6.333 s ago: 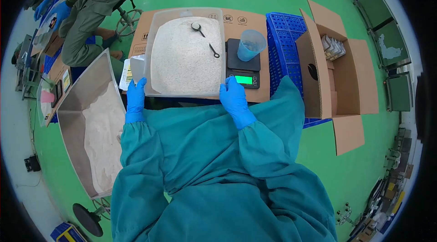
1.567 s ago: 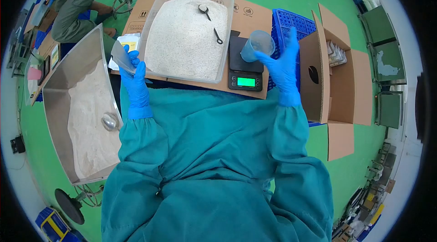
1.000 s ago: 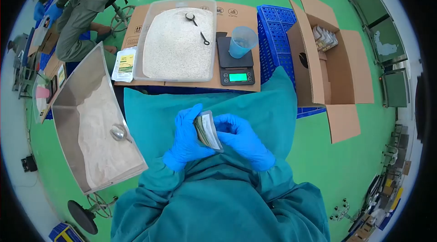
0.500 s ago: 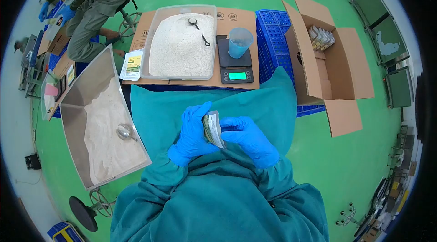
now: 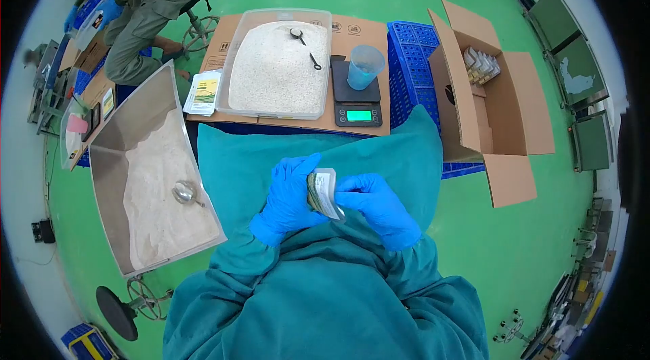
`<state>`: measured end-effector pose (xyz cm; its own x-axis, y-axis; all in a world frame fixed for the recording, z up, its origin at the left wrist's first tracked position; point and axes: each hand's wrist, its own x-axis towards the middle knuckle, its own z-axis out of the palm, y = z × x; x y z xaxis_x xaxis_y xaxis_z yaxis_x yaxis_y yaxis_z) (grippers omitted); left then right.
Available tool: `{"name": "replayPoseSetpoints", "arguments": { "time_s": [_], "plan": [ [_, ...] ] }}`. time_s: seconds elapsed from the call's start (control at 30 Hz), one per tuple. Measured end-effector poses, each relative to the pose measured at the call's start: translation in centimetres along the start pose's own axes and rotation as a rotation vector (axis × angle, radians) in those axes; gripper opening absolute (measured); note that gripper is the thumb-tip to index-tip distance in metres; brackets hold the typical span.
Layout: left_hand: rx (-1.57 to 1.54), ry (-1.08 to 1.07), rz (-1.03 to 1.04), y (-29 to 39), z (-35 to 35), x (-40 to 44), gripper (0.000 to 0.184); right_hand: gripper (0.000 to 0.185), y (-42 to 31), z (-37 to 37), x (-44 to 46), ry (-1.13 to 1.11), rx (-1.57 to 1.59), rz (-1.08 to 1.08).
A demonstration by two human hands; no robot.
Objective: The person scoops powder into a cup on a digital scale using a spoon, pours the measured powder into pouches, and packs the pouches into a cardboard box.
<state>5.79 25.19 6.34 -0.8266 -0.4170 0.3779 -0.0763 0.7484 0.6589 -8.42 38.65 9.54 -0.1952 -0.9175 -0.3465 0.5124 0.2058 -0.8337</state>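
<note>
My left hand point(image 5: 288, 199), in a blue glove, is wrapped round a small filled pouch point(image 5: 325, 195) above my lap. My right hand point(image 5: 376, 207) pinches the pouch's right edge, thumb and fingers together. Beyond my lap, a clear tub point(image 5: 326, 89) of white granular powder point(image 5: 274, 72) holds a black-handled scoop point(image 5: 296, 33) and another black-handled tool point(image 5: 315, 62). To its right, a blue cup point(image 5: 365, 66) stands on a black scale point(image 5: 357, 117) with a lit green display. Flat printed pouches point(image 5: 204, 92) lie left of the tub.
A metal bin point(image 5: 108, 177) of pale powder, with a metal scoop point(image 5: 184, 192), is at left. At right are a blue crate point(image 5: 414, 55) and an open carton point(image 5: 511, 102) containing several pouches point(image 5: 481, 66). A seated co-worker point(image 5: 145, 21) is at upper left; a stool point(image 5: 116, 312) stands lower left.
Both hands left the tub and cup area and came together over my lap, closing on a pouch. Since then, the pouch has turned its pale side up slightly. A metal scoop now shows in the bin.
</note>
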Motion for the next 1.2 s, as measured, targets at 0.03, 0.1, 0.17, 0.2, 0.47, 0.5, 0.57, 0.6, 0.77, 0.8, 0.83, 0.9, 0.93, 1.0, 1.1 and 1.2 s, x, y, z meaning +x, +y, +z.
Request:
{"name": "replayPoseSetpoints", "arguments": {
  "time_s": [0.03,0.1,0.17,0.2,0.47,0.5,0.57,0.6,0.77,0.8,0.83,0.9,0.93,1.0,1.1,1.2],
  "plan": [
    [0.108,-0.029,0.016,0.2,-0.3,0.2,0.095,0.014,-0.1,-0.1,-0.1,0.058,-0.108,-0.022],
    [0.166,-0.076,-0.015,0.9,-0.8,0.7,0.093,0.014,-0.5,0.2,-0.4,0.115,-0.215,-0.038],
    [0.219,-0.127,-0.045,0.9,-0.7,0.7,0.09,0.017,-1.4,0.5,-0.6,0.158,-0.322,-0.015],
    [0.229,-0.122,-0.033,0.6,-0.4,0.7,0.094,0.017,-1.3,0.1,-0.4,0.159,-0.323,-0.008],
    [0.159,-0.184,-0.133,-0.8,0.0,1.2,0.092,0.021,-1.3,-1.1,2.3,0.339,-0.856,-0.006],
    [0.14,-0.181,-0.115,-1.3,0.1,1.6,0.092,0.021,-1.3,-1.3,2.8,0.338,-0.854,0.015],
    [0.105,-0.211,-0.101,-2.3,0.6,1.8,0.092,0.022,-1.3,-1.9,3.5,0.174,-0.586,0.05],
    [0.11,-0.256,-0.053,-2.7,1.0,2.2,0.091,0.022,-0.9,-2.4,4.0,0.193,-0.569,0.067],
    [0.115,-0.425,0.022,-4.7,1.9,4.1,0.091,0.017,0.8,-3.1,6.5,0.32,-0.735,0.089],
    [0.092,-0.42,-0.005,-5.3,2.2,3.9,0.09,0.017,1.6,-3.0,6.9,0.314,-0.732,0.096],
    [0.072,-0.408,-0.035,-5.7,2.5,3.5,0.089,0.016,2.6,-2.9,7.2,0.339,-0.815,0.05],
    [0.074,-0.409,-0.028,-6.2,3.2,2.4,0.088,0.015,4.3,-3.1,7.6,0.351,-0.893,-0.001],
    [0.067,-0.42,-0.004,-6.1,3.3,1.7,0.088,0.016,5.0,-3.2,7.6,0.367,-0.951,0.051],
    [0.072,-0.418,0.02,-5.8,3.6,1.1,0.086,0.016,5.4,-3.0,6.8,0.399,-1.01,0.1],
    [0.056,-0.337,0.063,-5.2,4.8,1.8,0.085,0.019,4.1,-3.2,6.1,0.438,-0.963,0.111],
    [0.054,-0.248,0.07,-4.8,5.3,1.9,0.084,0.021,4.3,-3.5,6.4,0.527,-1.113,-0.216]
  ]
}}
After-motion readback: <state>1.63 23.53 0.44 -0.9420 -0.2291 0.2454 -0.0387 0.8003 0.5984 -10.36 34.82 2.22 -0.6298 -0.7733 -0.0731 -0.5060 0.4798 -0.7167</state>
